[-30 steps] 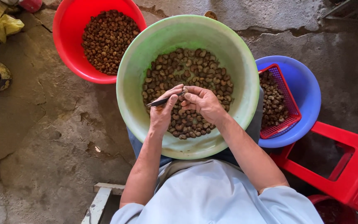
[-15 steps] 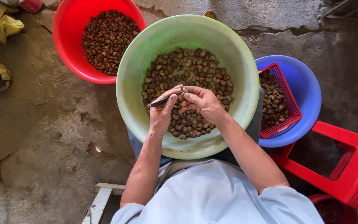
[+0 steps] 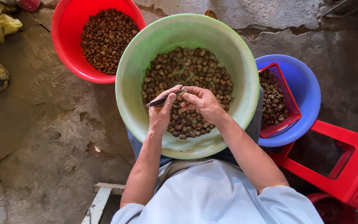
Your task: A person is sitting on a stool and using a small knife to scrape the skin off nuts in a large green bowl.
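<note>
- Left hand point(image 3: 161, 113) raised over the middle of the green basin point(image 3: 129, 83), wrist bent, forearm coming up from the lap; fingers clenched round a thin dark knife point(image 3: 156, 101), blade end pointing left.
- Right hand point(image 3: 201, 103) meets it from the right, fingers curled and pinching a small nut point(image 3: 180, 93) between thumb and fingertips, touching the left thumb.
- Nut held just above the heap of nuts point(image 3: 187, 66) in the basin; heap is brown, knobbly, kidney-shaped pieces, dull and dry-looking.
- Green basin: round, smooth plastic, pale inside, resting on the person's lap.
- Red basin point(image 3: 63, 49) upper left: glossy plastic, filled with darker, smaller nuts.
- Blue basin point(image 3: 307, 91) at right, just beside the green one, holds a red mesh basket point(image 3: 284, 89) with more nuts.
- Red plastic stool point(image 3: 349, 166) lower right.
- Floor point(image 3: 42, 137): rough, cracked concrete, grey-brown, stained.
</note>
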